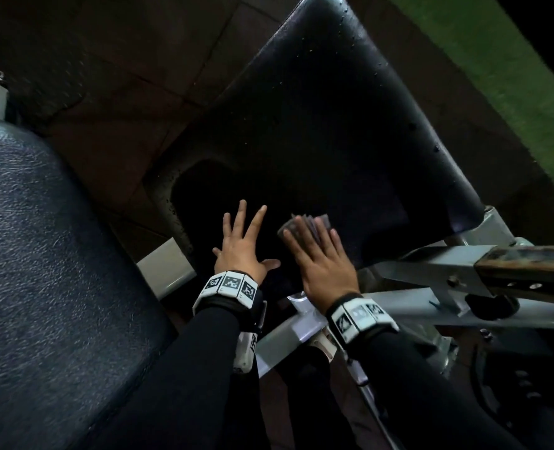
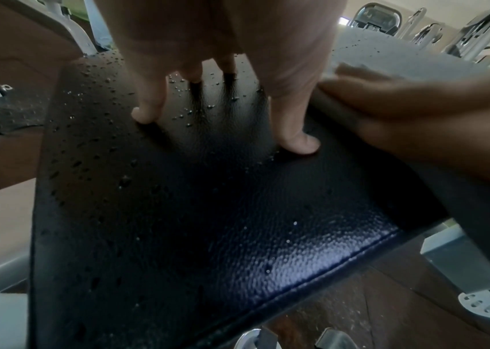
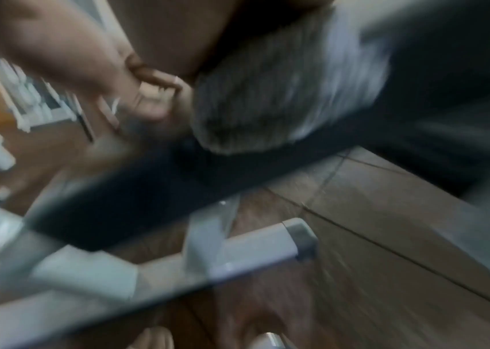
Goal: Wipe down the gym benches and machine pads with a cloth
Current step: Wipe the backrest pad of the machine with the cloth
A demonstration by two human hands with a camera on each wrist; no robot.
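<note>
Flat right hand (image 1: 322, 267) on cloth (image 1: 301, 224), left hand (image 1: 241, 248) splayed — droplet-beaded black pad (image 1: 318, 125), brown floor (image 1: 123, 76).

No readable text, label or number shows.

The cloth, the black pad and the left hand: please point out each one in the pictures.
cloth (image 1: 305, 222), head view, on the edge showing past the right hand's fingertips.
black pad (image 1: 327, 125), head view, on its bare middle.
left hand (image 1: 241, 251), head view, on the back of the hand.

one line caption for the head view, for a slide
Right hand presses a cloth flat on a wet black bench pad; left hand braces beside it.
</note>
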